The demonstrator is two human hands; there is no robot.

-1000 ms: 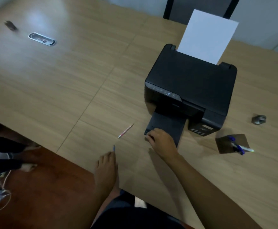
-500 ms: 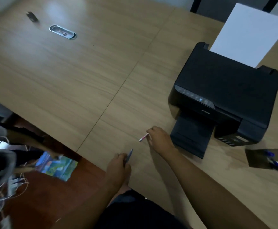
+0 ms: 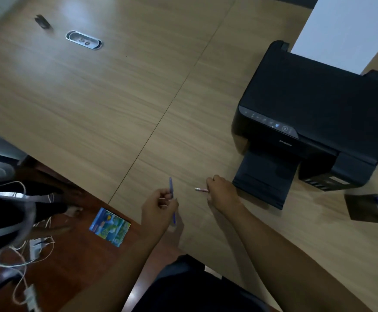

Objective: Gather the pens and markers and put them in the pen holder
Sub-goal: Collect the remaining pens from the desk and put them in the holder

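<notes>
Lifted: slim blue pen point(image 3: 171, 192), left hand point(image 3: 158, 207).

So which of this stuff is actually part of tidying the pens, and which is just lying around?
Part of the job:
- blue pen in the left hand
- pink pen in the right hand
- pen holder, blue pens inside

Just lying about:
- black printer with paper
- colourful booklet on the floor
- cables

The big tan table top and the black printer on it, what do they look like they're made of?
The tan table top looks like wood-grain laminate or veneer, though I can't tell which: fine straight streaks, a soft sheen, and a thin seam between panels. The black printer looks like moulded plastic, matte on top with a glossier control strip.
</notes>
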